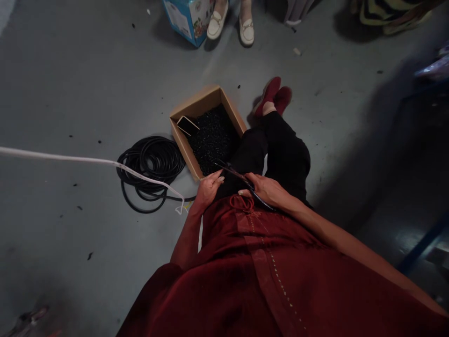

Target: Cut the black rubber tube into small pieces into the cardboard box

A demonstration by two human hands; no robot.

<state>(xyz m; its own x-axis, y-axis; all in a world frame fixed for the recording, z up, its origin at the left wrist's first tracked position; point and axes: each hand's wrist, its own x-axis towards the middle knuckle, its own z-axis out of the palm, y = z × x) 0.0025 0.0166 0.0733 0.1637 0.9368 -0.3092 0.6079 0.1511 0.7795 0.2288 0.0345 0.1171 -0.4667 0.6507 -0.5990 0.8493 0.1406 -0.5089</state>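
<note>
The step in hand looks like cutting black tubing short: the right hand (264, 188) is wrapped around a long, dark, scissor-like metal tool (240, 175), its tip toward 10 o'clock, over the near edge of an open brown cardboard box (191, 157). The left hand (208, 191) sits near the tip, thumb and fingers close together; whether they pinch anything, I cannot tell. A coil of glossy black tubing (168, 157) lies on the floor at 10 o'clock from that hand, one length running to its wrist. Small black pieces (213, 135) fill the box at 12 o'clock. The next move probably calls for a steady tubing end, with fingertips clear of the blades.
</note>
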